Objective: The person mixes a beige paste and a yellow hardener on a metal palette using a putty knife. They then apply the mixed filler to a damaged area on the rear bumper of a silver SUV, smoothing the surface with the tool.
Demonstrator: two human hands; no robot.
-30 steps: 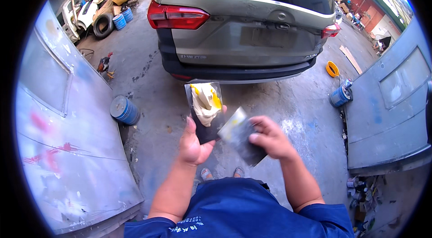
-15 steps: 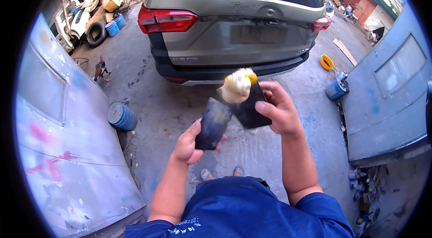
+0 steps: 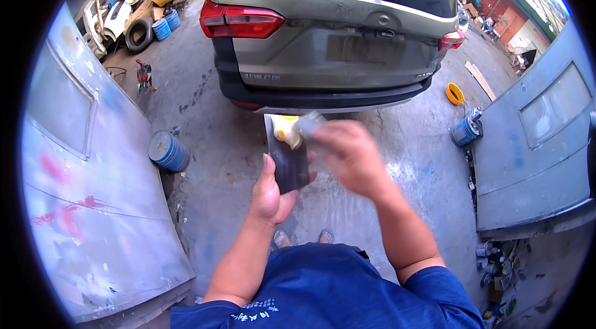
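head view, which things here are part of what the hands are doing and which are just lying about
In use: dark flat board in the left hand, yellow paste on it, blurred right hand.
Lying about: blue drum, blue can, yellow ring, tyre.

A dark flat board point(image 3: 290, 164), held upright, carries a yellowish putty blob point(image 3: 287, 131) at its top; a blurred, possibly metal, scraper point(image 3: 308, 123) touches it.
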